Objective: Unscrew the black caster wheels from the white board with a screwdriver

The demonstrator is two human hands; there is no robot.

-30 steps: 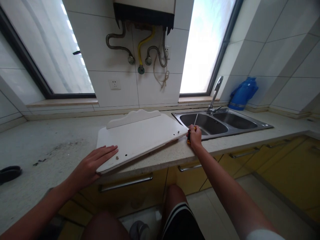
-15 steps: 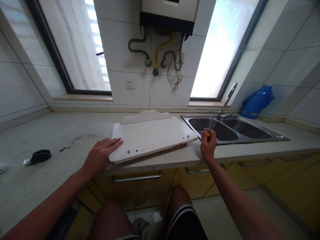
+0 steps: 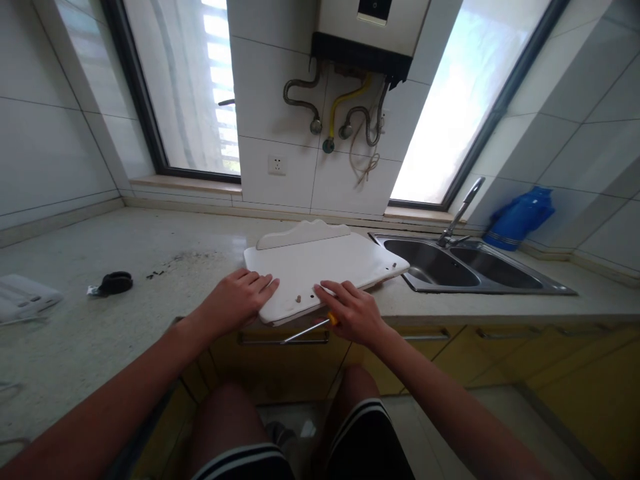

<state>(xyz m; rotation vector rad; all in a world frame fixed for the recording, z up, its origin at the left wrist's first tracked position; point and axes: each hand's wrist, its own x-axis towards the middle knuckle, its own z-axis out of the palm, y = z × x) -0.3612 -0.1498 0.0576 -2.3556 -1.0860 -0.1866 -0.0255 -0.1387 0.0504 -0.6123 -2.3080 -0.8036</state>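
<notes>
**Two hands on one white board**

While the left hand (image 3: 240, 298) lies flat with its fingers spread on the near left corner of the flat white board with a wavy back piece (image 3: 325, 263), the right hand (image 3: 350, 310) rests its fingertips on the board's near edge, just to the right of it. The right hand is also closed around one screwdriver with an orange handle and a thin silver shaft (image 3: 307, 330). The handle sits in the palm and the shaft sticks out to the left, below the board's edge, toward the left hand. The left hand holds nothing; it only presses down on the board.

The one board lies on the speckled pale stone counter (image 3: 150, 293), between the two hands and the tiled wall. Its front edge hangs a little over the counter's edge. Between the two hands, two small dark spots show on the board; I cannot tell if they are screws or holes. Two more small spots sit at the far right corner, well away from the right hand.

Past the right hand, just beside the board's right end, is one steel sink with two bowls (image 3: 465, 267) and one bent silver tap (image 3: 457, 213). Further right stands one blue flask (image 3: 520, 217). Well to the left of the left hand lies one small black thing (image 3: 115, 282), and one white object (image 3: 25, 297) sits at the far left edge. Two bare knees in black shorts with white stripes (image 3: 360, 433) show below the hands.
</notes>
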